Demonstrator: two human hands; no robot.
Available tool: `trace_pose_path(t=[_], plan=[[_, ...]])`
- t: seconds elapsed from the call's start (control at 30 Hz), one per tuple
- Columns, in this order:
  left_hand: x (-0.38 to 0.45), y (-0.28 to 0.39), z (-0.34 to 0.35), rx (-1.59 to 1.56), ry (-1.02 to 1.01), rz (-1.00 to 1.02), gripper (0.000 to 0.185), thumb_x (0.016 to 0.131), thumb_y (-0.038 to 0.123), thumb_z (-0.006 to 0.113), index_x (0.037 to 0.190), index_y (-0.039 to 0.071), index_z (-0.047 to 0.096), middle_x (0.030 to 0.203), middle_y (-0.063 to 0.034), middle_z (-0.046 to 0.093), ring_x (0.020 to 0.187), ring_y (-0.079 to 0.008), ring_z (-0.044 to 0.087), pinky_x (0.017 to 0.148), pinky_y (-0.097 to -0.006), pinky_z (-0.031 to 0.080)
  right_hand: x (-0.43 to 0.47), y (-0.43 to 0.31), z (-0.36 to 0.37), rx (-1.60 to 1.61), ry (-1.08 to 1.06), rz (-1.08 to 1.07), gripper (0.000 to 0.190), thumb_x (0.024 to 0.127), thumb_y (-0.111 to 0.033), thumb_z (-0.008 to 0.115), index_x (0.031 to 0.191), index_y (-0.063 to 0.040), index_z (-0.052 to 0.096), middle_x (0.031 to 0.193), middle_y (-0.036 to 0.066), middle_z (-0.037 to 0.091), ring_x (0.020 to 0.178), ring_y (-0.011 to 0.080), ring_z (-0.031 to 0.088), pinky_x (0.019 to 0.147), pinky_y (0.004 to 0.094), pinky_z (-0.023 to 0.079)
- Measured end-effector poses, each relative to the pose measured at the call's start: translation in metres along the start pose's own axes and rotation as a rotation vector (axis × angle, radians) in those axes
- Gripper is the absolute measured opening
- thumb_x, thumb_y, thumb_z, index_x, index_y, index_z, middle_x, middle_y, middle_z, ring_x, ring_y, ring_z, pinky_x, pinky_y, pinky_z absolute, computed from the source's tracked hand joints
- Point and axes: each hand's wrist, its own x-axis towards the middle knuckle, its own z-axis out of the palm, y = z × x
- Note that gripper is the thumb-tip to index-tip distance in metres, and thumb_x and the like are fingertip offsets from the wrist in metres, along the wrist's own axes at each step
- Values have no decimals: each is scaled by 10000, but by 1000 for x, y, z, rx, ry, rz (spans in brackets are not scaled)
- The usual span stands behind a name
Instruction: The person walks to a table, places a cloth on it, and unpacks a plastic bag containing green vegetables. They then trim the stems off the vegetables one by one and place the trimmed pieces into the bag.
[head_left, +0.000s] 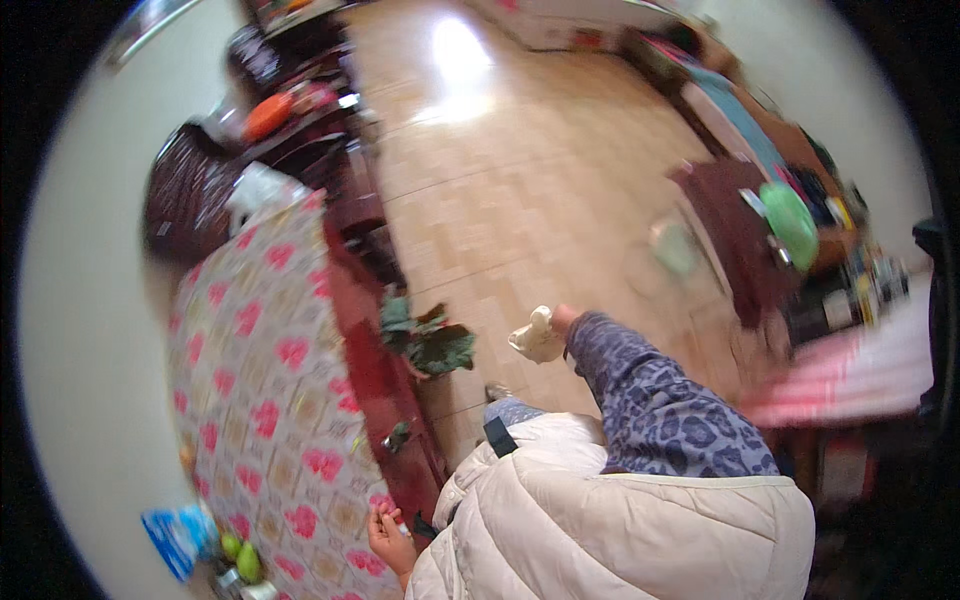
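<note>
My right hand (564, 321), at the end of a leopard-print sleeve, grips a crumpled cream-white cloth or soft item (538, 337) above the tiled floor. At the bottom, my left hand (391, 536) is beside the edge of a table covered with a heart-patterned cloth (262, 375). Its fingers are curled, and a small white thing shows at them; whether it is held is unclear. A leafy green plant (439, 345) stands between the table's dark red side and my right hand.
Blue packaging (180, 536) and green fruits (247, 561) lie near the table's lower left. Dark chairs (187, 195), one plastic-wrapped, stand beyond it. On the right are a maroon-covered piece of furniture (739, 240) with a green bag (789, 225), and a pink-and-white cloth surface (855, 367).
</note>
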Motion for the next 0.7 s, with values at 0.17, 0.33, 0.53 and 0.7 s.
trace_pose_path(t=[0.17,0.33,0.53,0.7], plan=[[24,12,106,72,-238,62,317,920,77,487,1184,-97,500,1033,-135,617,843,-184,617,760,-284,508,-63,68,1,523,442,289,261,762,-264,579,873,-56,691,940,210,639,905,366,614,766,409,501],[30,45,229,123,-566,117,309,927,92,489,1181,-83,505,1022,-127,613,859,-181,610,770,-288,512,-133,194,28,1101,716,450,291,758,-270,551,902,-51,679,918,226,631,904,380,604,787,422,483],[5,62,411,331,-810,136,302,926,110,503,1174,-61,528,1020,-104,620,832,-176,609,754,-287,503,-150,349,-24,999,791,574,242,789,-213,560,942,-60,668,869,178,664,825,299,646,739,381,482],[-53,107,521,241,-960,180,270,918,89,514,1144,-52,560,962,-101,638,831,-151,610,746,-267,488,-190,510,-158,1061,1138,685,442,800,-292,588,1136,-7,547,1010,275,602,979,405,578,831,457,457]])
